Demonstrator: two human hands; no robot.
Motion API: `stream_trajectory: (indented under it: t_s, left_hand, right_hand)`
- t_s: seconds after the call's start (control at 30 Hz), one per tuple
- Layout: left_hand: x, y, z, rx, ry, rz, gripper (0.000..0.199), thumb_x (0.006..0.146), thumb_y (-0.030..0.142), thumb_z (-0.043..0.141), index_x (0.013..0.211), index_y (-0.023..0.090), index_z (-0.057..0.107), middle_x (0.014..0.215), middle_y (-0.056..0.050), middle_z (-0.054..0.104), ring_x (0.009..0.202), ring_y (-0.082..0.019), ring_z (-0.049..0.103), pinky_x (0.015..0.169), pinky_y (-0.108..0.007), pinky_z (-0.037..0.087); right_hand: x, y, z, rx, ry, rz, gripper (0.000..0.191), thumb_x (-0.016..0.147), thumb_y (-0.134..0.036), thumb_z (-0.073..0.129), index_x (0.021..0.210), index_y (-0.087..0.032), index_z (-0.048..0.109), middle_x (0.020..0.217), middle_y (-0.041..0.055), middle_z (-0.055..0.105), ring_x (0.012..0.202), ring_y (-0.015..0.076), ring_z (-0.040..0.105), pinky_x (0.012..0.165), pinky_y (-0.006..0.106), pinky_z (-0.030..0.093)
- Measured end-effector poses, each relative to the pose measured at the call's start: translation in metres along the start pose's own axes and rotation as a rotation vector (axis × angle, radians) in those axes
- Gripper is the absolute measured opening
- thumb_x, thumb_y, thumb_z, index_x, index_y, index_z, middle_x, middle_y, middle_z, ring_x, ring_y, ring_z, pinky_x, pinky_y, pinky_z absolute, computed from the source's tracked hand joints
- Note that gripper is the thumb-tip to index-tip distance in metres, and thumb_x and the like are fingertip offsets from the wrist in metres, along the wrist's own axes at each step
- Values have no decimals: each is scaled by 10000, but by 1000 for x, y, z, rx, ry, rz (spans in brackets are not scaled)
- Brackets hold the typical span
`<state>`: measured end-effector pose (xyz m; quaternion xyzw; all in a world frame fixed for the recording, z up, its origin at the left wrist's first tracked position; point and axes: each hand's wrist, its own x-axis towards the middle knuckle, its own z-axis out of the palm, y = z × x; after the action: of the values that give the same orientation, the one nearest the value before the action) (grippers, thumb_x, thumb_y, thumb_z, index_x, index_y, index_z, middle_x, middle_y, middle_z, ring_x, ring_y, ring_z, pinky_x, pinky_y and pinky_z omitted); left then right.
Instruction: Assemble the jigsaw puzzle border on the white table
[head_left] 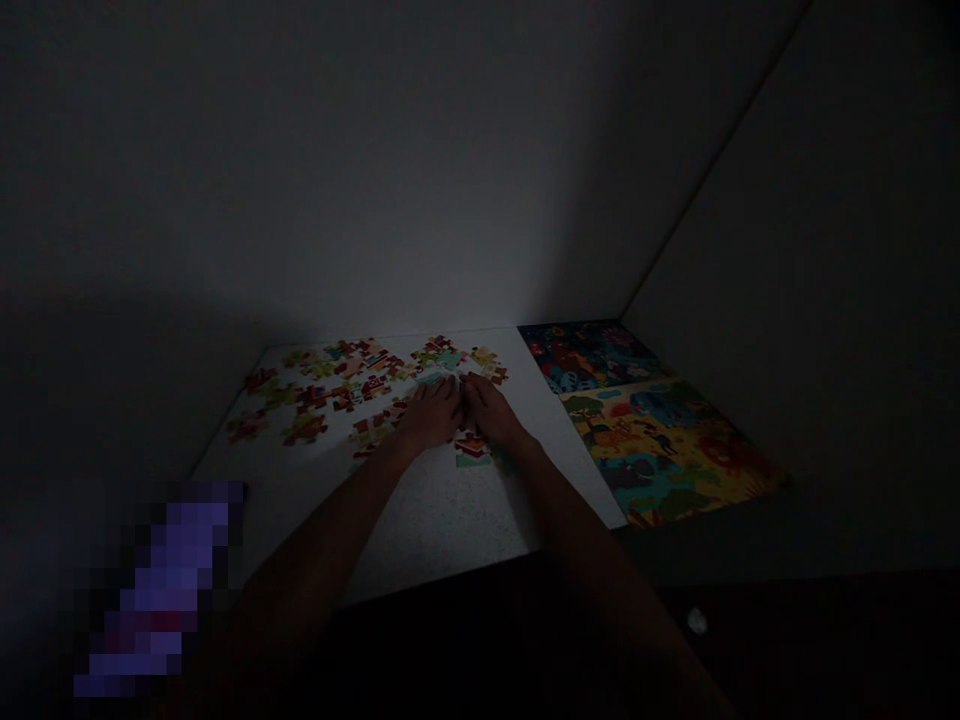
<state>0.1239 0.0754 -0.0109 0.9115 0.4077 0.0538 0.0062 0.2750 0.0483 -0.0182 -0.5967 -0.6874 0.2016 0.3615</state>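
The scene is very dim. My left hand (433,414) and my right hand (490,410) meet over partly joined jigsaw pieces on a white board (450,520). The left fingers are bent down onto the pieces, close together. Opposite them, my right fingers are curled in a pinch at the same spot. The piece between my fingertips is mostly hidden by the hands. A joined piece with red and pale green print (472,450) shows just below the hands. Pale green pieces (429,379) lie just beyond the left fingertips.
Loose and joined jigsaw pieces (306,429) spread over the board's left side, with more pieces (489,364) behind my hands. To the right lie a dark picture (592,357) and a yellow animal picture (667,450). A wall (420,200) rises behind. A blurred purple patch (176,560) is lower left.
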Motion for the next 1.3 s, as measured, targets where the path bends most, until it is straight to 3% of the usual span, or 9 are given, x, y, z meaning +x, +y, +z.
stream_trajectory:
  t_s: [0.1, 0.23, 0.33, 0.5, 0.63, 0.8, 0.93, 1.13, 1.3]
  left_hand:
    - [5, -11, -5, 2, 24, -34, 481, 966, 287, 333, 1401, 169, 500, 1527, -143, 422, 1436, -277, 337, 1170, -485, 244]
    - [8, -25, -5, -16, 7, -129, 535, 964, 407, 378, 1460, 216, 438, 1579, -124, 340, 1464, -333, 268, 1160, -536, 233]
    - [7, -30, -1, -12, -12, -123, 557, 975, 444, 351, 1485, 226, 402, 1591, -118, 318, 1466, -333, 266, 1163, -524, 223]
    - [4, -26, 2, 10, -21, -158, 568, 992, 436, 316, 1509, 206, 365, 1606, -129, 276, 1478, -342, 230, 1174, -522, 194]
    - [-6, -21, -1, -10, -17, -177, 572, 986, 482, 343, 1501, 236, 383, 1599, -112, 301, 1472, -355, 244, 1170, -550, 195]
    - [-24, -16, -5, 11, 30, -169, 554, 989, 507, 348, 1469, 245, 442, 1584, -116, 333, 1465, -353, 265, 1180, -539, 197]
    - [-33, -15, -3, 20, 55, -169, 536, 999, 503, 328, 1473, 275, 432, 1574, -95, 357, 1468, -322, 272, 1190, -531, 192]
    - [-33, -15, -4, -22, 89, -155, 516, 990, 468, 382, 1445, 244, 476, 1561, -97, 381, 1463, -308, 288, 1201, -484, 208]
    - [-33, -16, -6, -61, 77, -175, 518, 978, 480, 409, 1441, 259, 480, 1565, -86, 377, 1462, -314, 289, 1197, -500, 221]
  right_hand:
    - [-2, 1, 3, -31, -1, -6, 536, 1033, -424, 197, 1367, -189, 544, 1422, 99, 548, 1367, 175, 437, 1174, 362, 304]
    - [-3, 0, 3, -60, 1, 13, 542, 1029, -421, 222, 1384, -153, 533, 1456, 113, 513, 1394, 176, 407, 1185, 350, 282]
    - [-3, -3, 1, -100, -25, -5, 520, 1020, -388, 270, 1388, -128, 530, 1458, 135, 510, 1398, 191, 406, 1179, 355, 292]
    - [3, -5, -2, -185, -41, -38, 483, 1017, -377, 302, 1329, -146, 591, 1412, 132, 554, 1362, 196, 452, 1155, 347, 328]
    - [23, -3, -2, -265, -39, -67, 454, 1019, -351, 315, 1312, -147, 597, 1411, 128, 551, 1351, 194, 461, 1146, 337, 333]
    - [64, -2, 7, -445, -111, -55, 496, 1001, -365, 383, 1450, -166, 455, 1528, 127, 422, 1410, 245, 388, 1166, 402, 299]
    - [87, -3, 15, -557, -208, -67, 542, 1004, -418, 358, 1519, -252, 332, 1573, 95, 356, 1426, 290, 351, 1156, 527, 268]
    - [88, 5, 10, -642, -262, -46, 553, 1008, -470, 314, 1534, -301, 299, 1577, 92, 347, 1414, 311, 361, 1148, 541, 244]
    - [75, 13, -5, -668, -254, 18, 555, 999, -527, 312, 1500, -298, 383, 1568, 122, 348, 1414, 348, 347, 1142, 551, 234]
